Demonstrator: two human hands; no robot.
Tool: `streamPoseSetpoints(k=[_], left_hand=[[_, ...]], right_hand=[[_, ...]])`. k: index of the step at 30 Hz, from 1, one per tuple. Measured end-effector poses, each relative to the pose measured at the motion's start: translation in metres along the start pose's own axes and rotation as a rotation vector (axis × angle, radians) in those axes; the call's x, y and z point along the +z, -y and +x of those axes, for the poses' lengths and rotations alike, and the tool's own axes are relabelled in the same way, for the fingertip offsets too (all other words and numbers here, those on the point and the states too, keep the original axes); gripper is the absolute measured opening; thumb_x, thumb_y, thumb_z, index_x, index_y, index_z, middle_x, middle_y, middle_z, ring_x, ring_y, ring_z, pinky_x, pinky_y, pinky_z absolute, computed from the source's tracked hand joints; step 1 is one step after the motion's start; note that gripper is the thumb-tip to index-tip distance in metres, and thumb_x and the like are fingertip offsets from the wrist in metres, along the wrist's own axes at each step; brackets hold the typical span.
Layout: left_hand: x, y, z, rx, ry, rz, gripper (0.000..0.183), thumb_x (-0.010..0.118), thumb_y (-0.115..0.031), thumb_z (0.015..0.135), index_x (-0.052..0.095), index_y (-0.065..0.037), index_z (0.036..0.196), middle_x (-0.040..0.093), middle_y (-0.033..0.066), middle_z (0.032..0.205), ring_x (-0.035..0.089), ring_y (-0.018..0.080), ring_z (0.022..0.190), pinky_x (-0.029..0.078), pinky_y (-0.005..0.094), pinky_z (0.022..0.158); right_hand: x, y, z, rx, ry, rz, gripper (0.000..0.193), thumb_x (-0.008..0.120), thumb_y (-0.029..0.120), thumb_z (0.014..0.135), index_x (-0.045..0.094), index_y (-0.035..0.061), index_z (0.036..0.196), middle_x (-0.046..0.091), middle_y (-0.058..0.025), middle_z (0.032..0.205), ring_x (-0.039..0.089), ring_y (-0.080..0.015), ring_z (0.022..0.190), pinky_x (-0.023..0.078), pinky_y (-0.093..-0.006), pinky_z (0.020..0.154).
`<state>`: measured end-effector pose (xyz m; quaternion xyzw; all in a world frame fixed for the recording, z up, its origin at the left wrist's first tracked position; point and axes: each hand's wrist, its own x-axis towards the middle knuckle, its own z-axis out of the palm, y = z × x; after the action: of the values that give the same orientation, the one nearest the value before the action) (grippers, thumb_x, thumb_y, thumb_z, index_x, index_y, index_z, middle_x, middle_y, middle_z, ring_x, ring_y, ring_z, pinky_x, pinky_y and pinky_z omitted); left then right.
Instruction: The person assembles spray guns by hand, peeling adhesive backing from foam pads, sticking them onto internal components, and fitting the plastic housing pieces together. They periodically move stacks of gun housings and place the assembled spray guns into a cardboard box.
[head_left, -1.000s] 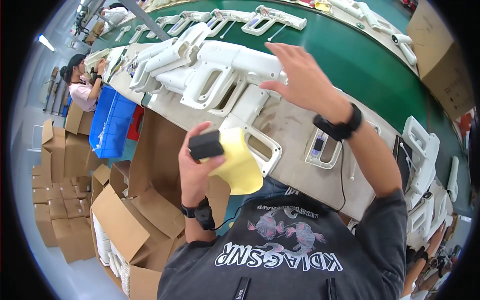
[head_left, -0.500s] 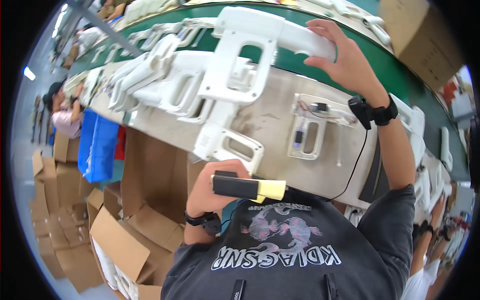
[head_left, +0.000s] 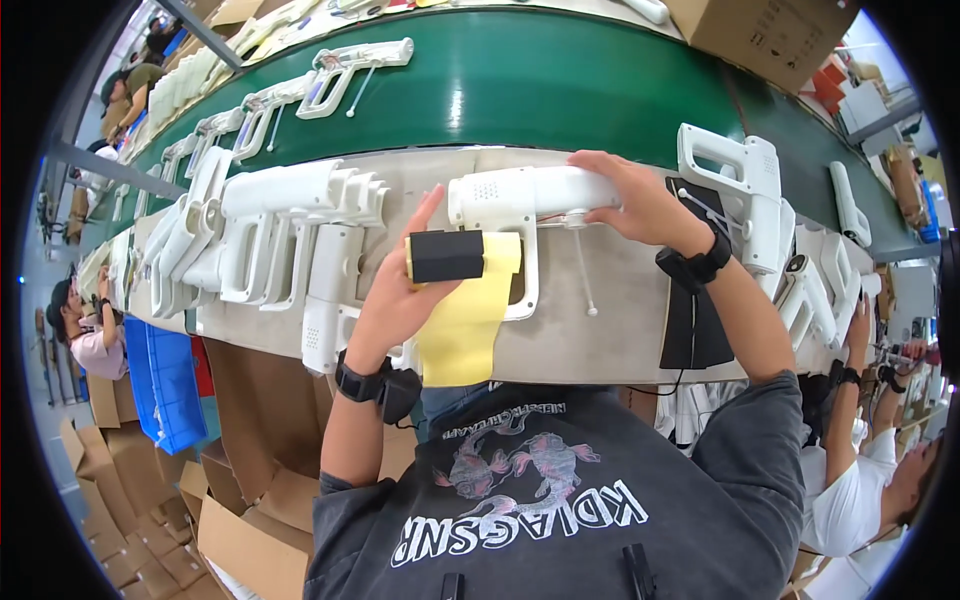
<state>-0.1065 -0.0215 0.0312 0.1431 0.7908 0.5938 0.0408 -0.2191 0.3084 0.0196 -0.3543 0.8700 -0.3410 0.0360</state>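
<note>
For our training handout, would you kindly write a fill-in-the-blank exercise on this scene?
1. The left hand holds a rectangular block coloured ____.
2. The limp sheet showing below that block is ____.
3. The right hand grasps a gun-shaped plastic housing coloured ____.
4. Black straps circle the person's left and ____ wrists.

Missing words: black; yellow; white; right.

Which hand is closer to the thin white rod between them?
Right. The right hand grips the end of the white casing, just above the thin white rod in view; the left hand, holding the black block, is farther off, leftward.
</note>
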Motion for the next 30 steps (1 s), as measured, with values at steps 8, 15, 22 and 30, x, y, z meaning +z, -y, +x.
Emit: streamPoseSetpoints(k=[8, 15, 22, 30], left_hand=[[0.010, 0.020, 0.031, -0.261, 0.036, -0.054, 0.030, 0.070, -0.004, 0.088, 0.072, -0.005, 0.118, 0.027, 0.0132, 0.166, 0.037, 0.0283, 0.148, 0.040, 0.0379, 0.111], [0.023, 0.025, 0.033, -0.076, 0.006, 0.150, 0.033, 0.070, -0.002, 0.087, 0.072, -0.007, 0.119, 0.029, 0.0126, 0.164, 0.046, 0.0299, 0.141, 0.043, 0.0398, 0.109], [0.019, 0.031, 0.033, -0.103, 0.054, 0.220, 0.037, 0.067, 0.002, 0.086, 0.071, -0.007, 0.122, 0.025, 0.0147, 0.166, 0.038, 0.0296, 0.147, 0.044, 0.0400, 0.109], [0.031, 0.032, 0.036, -0.173, 0.035, 0.175, 0.038, 0.062, 0.003, 0.088, 0.069, -0.006, 0.125, 0.021, 0.0147, 0.167, 0.026, 0.0282, 0.153, 0.040, 0.0411, 0.113]], right_hand=[[0.010, -0.018, -0.009, -0.030, -0.002, 0.057, 0.074, 0.084, 0.007, 0.073, 0.053, 0.0092, 0.140, 0.061, -0.0163, 0.133, 0.060, -0.0376, 0.118, 0.050, -0.0422, 0.099], [0.014, -0.019, -0.010, -0.054, -0.026, 0.028, 0.074, 0.082, 0.006, 0.074, 0.053, 0.0114, 0.141, 0.063, -0.0162, 0.131, 0.061, -0.0378, 0.116, 0.052, -0.0426, 0.095], [0.011, -0.020, -0.005, -0.030, 0.032, 0.016, 0.075, 0.081, 0.003, 0.075, 0.052, 0.0116, 0.143, 0.060, -0.0154, 0.135, 0.057, -0.0357, 0.124, 0.049, -0.0421, 0.102], [0.020, -0.041, -0.005, -0.184, 0.017, -0.071, 0.068, 0.076, 0.014, 0.086, 0.049, 0.0096, 0.148, 0.058, -0.0161, 0.139, 0.051, -0.0341, 0.132, 0.041, -0.0414, 0.111]])
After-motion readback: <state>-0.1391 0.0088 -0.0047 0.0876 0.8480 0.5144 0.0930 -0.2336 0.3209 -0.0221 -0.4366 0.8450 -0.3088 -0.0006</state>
